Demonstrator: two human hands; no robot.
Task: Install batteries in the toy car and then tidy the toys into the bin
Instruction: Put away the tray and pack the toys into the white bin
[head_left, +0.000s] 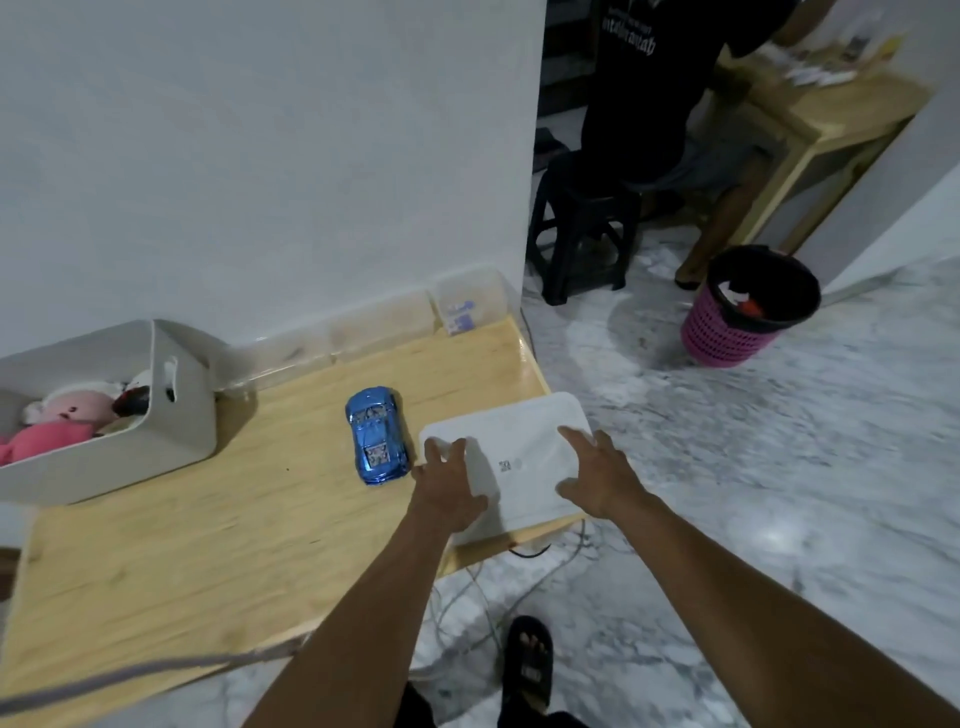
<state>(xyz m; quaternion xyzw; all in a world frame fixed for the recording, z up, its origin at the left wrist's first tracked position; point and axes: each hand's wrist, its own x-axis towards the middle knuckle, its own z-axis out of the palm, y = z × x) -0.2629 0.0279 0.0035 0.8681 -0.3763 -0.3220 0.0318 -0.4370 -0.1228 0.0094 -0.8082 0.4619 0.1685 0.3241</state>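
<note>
A shiny blue toy car (376, 435) lies upside down on the wooden table (218, 540), wheels up. A grey bin (182, 415) at the table's left holds a pink plush toy (57, 426) and a dark toy. At the table's right corner lies a flat white lid (524, 452). My left hand (449, 480) rests on the lid's left edge with fingers spread, just right of the car. My right hand (597, 475) lies on the lid's right side, fingers extended over its edge.
A clear plastic box (467, 304) stands against the wall at the table's back right. On the marble floor are a pink waste basket (748, 306), a black stool (582, 228) with a seated person, and cables under the table's edge.
</note>
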